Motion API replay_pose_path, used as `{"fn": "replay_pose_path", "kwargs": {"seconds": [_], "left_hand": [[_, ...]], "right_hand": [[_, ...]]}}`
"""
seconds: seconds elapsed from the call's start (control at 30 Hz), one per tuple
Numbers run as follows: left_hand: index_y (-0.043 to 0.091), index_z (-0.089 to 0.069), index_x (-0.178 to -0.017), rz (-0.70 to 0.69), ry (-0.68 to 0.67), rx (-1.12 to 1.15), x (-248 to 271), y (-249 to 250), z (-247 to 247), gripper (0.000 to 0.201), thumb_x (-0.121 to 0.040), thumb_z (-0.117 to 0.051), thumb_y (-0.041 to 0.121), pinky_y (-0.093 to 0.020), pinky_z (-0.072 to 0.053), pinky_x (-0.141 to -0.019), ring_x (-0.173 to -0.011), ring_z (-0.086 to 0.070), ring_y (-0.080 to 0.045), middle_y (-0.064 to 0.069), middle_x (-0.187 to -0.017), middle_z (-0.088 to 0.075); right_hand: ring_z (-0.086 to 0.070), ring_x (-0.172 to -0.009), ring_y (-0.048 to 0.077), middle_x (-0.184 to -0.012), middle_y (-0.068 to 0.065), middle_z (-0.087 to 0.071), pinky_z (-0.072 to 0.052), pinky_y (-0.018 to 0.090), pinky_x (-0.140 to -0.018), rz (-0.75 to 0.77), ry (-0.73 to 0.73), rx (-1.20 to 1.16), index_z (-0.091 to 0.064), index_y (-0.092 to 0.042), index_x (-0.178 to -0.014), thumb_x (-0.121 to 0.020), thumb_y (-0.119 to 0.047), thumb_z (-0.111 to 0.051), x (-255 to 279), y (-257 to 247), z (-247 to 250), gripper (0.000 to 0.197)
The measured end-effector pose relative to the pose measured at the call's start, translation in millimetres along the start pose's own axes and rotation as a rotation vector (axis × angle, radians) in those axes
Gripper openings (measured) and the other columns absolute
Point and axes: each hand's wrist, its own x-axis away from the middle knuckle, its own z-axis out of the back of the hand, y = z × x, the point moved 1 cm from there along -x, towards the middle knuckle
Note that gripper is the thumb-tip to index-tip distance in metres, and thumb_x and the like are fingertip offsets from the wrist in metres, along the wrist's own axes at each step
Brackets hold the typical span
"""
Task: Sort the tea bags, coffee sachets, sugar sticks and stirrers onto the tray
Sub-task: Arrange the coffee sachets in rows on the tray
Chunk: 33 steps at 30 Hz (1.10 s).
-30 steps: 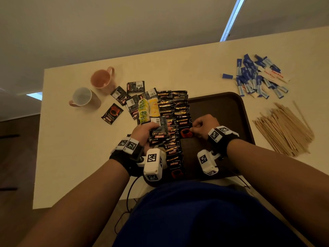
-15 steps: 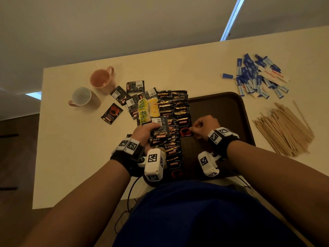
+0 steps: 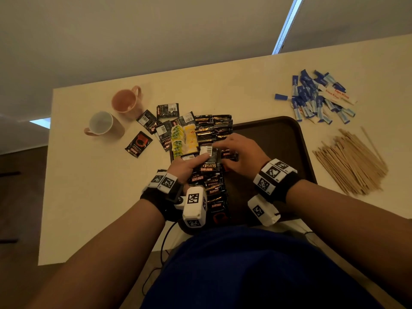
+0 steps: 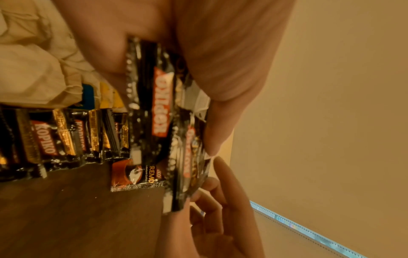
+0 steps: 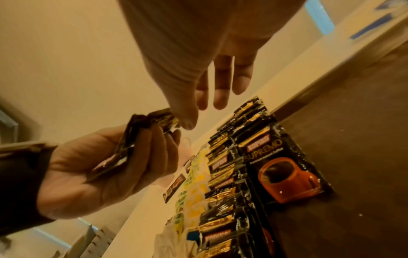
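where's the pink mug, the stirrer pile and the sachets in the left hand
pink mug [image 3: 124,101]: head view, on its inner wall.
stirrer pile [image 3: 352,162]: head view, middle of the wooden sticks.
held sachets [image 4: 159,104]: left wrist view, on the orange label of the front sachet.

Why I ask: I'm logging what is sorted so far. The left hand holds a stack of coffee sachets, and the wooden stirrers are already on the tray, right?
Not quite. The left hand does hold a stack of coffee sachets, but the wooden stirrers are not on the tray. They lie in a pile on the table, to the right of the tray. The head view shows it.
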Motion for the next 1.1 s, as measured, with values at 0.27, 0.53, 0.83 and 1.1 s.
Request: {"fn": "replay_pose_path", "kwargs": {"seconds": [0.27, 0.53, 0.83, 1.1], "left_hand": [[0.004, -0.063, -0.11, 0.114, -0.04, 0.235, 10.6, 1.2, -4.8, 0.033, -0.094, -0.064, 0.032, -0.036, -0.06, -0.059, -0.067, -0.072, -0.028, -0.017, -0.089, -0.072], [0.0, -0.051, -0.13, 0.182, -0.05, 0.461, 18.2, 4.9, -1.6, 0.039, -0.096, -0.035, 0.006, -0.045, -0.061, -0.057, -0.085, -0.063, -0.037, -0.027, -0.099, -0.058], [0.0, -0.053, -0.125, 0.185, -0.044, 0.462, 15.8, 5.8, -2.9, 0.03, -0.1, -0.039, 0.01, -0.042, -0.062, -0.055, -0.059, -0.072, -0.033, -0.026, -0.09, -0.062], [0.0, -0.054, -0.124, 0.179, -0.033, 0.488, 14.3, 6.4, -0.8, 0.029, -0.1, -0.04, 0.01, -0.043, -0.062, -0.058, -0.075, -0.069, -0.035, -0.026, -0.095, -0.06]], "right_hand": [[-0.053, -0.087, 0.012, -0.099, 0.004, -0.06, -0.046, 0.024, -0.075, 0.02, 0.084, 0.07, -0.075, -0.014, -0.105, -0.084, -0.014, -0.071, 7.8, 11.6, -3.6, 0.021], [-0.062, -0.081, 0.01, -0.085, -0.003, -0.068, -0.053, 0.032, -0.083, -0.516, -0.177, -0.057, -0.073, -0.017, -0.092, -0.085, -0.018, -0.072, 32.8, 49.2, 1.1, 0.008], [-0.062, -0.079, 0.015, -0.079, 0.001, -0.065, -0.049, 0.026, -0.069, -0.699, -0.22, -0.052, -0.07, -0.013, -0.083, -0.085, -0.026, -0.073, 21.8, 53.1, -23.9, 0.014], [-0.062, -0.077, 0.014, -0.075, 0.0, -0.065, -0.05, 0.025, -0.068, -0.704, -0.26, -0.002, -0.066, -0.016, -0.074, -0.087, -0.033, -0.07, 12.9, 50.8, -27.3, 0.022]]}}
